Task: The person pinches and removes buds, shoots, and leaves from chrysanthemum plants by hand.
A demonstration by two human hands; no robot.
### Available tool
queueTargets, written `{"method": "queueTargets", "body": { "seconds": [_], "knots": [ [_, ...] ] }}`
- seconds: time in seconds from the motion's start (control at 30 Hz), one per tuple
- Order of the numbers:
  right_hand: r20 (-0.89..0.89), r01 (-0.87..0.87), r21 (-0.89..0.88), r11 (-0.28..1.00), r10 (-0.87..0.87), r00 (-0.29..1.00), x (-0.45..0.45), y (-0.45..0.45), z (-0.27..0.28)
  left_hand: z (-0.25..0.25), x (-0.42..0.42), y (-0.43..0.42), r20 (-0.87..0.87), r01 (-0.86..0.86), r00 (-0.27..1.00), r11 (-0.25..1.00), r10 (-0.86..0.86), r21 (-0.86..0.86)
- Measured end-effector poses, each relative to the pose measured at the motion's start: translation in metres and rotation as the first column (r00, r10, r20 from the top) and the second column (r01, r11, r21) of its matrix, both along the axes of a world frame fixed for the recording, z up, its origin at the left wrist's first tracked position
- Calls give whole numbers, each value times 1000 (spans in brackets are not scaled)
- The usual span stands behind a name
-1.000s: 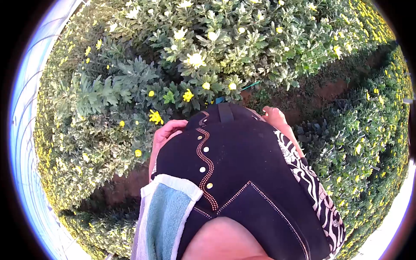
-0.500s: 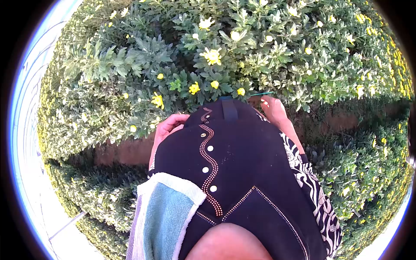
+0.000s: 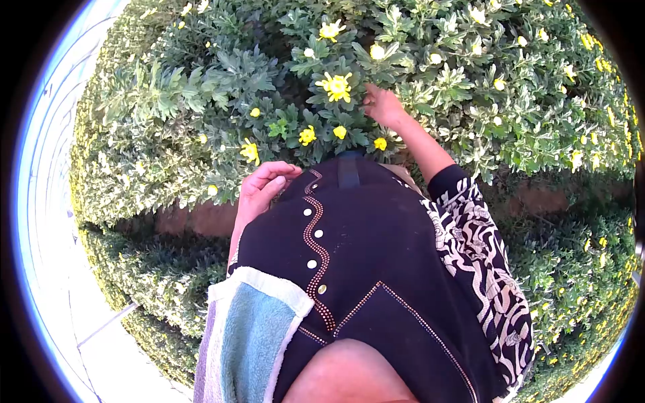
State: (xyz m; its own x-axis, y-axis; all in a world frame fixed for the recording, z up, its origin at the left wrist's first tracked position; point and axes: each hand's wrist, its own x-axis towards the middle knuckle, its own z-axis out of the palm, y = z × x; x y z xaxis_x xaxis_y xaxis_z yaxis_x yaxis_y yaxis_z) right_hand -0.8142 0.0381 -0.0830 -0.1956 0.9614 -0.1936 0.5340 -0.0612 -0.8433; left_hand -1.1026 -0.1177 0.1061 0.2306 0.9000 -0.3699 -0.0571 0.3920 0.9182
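My right hand (image 3: 384,107) reaches into the foliage, just right of a large yellow flower (image 3: 336,87). Its fingertips point left among the leaves and are partly hidden, so what they touch does not show. My left hand (image 3: 261,189) is beside the dark top (image 3: 376,228) at waist height, with its fingers loosely curled and thumb apart, holding nothing visible. Near it is a small yellow bloom (image 3: 250,152). More yellow blooms (image 3: 307,136) stand between my two hands.
Dense flowering plants (image 3: 484,101) fill the bed ahead. Behind it runs a strip of brown soil (image 3: 201,220), with another planted row (image 3: 161,282) beyond. A striped towel (image 3: 259,329) hangs over the clothing. A pale frame structure (image 3: 50,154) curves along the left.
My right hand has moved from beside my waist up and forward into the plants near the large flower. The thin green strip once near it no longer shows. My left hand has barely moved.
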Motion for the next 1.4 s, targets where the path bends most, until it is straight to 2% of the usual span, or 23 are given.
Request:
{"method": "queueTargets", "body": {
  "seconds": [0.07,0.13,0.17,0.2,0.27,0.37,0.43,0.53,0.63,0.7,0.73,0.8,0.83,0.93,1.0,1.07,1.1,1.13,1.2,1.23,1.27,1.3,1.4],
  "knots": [
    [51,3,-21,1000,-2,999,-13,16,-4,5,20,17,44,30,999,999,-32,29],
    [51,-142,-83,986,146,988,-23,31,-4,14,41,36,-59,182,982,982,-180,39],
    [-10,-188,-95,978,188,982,-29,38,-17,8,42,49,-86,314,948,946,-307,82],
    [-18,-194,-97,976,193,981,-35,41,-31,2,48,58,-93,310,949,948,-303,76],
    [-233,-177,-74,981,155,960,-44,43,-44,-9,64,74,-156,382,921,908,-357,171],
    [-182,-153,-118,981,130,975,-47,42,-53,-25,69,97,-201,338,930,929,-306,150],
    [-151,-134,-154,979,111,982,-42,42,-60,-29,71,108,-331,325,910,924,-248,200],
    [-143,-217,-137,967,197,970,-36,42,-62,-29,68,118,-405,297,896,925,-183,237],
    [-74,-134,-70,989,129,989,-40,37,-49,-27,67,123,-369,258,915,941,-166,216],
    [34,34,93,995,-37,999,-49,40,-43,-30,67,125,-346,244,924,946,-160,214],
    [35,39,98,994,-42,999,-52,44,-41,-30,67,126,-323,229,934,951,-154,207],
    [325,-143,138,980,92,941,-56,48,-36,-29,68,125,-313,241,935,947,-169,210],
    [364,-207,91,974,160,917,-58,52,-40,-24,70,125,-282,239,943,951,-178,198],
    [332,-223,134,965,169,928,-58,45,-52,-20,73,126,-224,250,952,951,-208,181],
    [388,-266,78,961,216,896,-59,47,-72,-20,75,127,-172,222,967,955,-189,198],
    [436,-246,-121,962,274,858,-57,41,-74,-18,80,127,-184,238,962,951,-203,197],
    [385,-209,-282,936,310,869,-52,41,-75,-19,80,128,-199,256,956,943,-215,212],
    [387,-196,-288,938,301,872,-50,39,-87,-20,80,128,-217,274,950,934,-225,229],
    [414,-254,-398,881,420,808,-49,41,-137,-24,78,130,-207,300,945,923,-253,240],
    [490,-521,-427,739,673,554,-45,45,-140,-24,76,132,-174,304,947,926,-269,223],
    [489,-507,-433,745,667,563,-37,42,-144,-24,74,133,-139,309,948,929,-285,204],
    [456,-467,-355,810,586,670,-27,34,-149,-24,73,133,-135,309,949,929,-285,206],
    [478,-251,-178,951,307,823,9,1,-130,-24,65,132,-153,336,939,917,-308,214]
  ]
}}
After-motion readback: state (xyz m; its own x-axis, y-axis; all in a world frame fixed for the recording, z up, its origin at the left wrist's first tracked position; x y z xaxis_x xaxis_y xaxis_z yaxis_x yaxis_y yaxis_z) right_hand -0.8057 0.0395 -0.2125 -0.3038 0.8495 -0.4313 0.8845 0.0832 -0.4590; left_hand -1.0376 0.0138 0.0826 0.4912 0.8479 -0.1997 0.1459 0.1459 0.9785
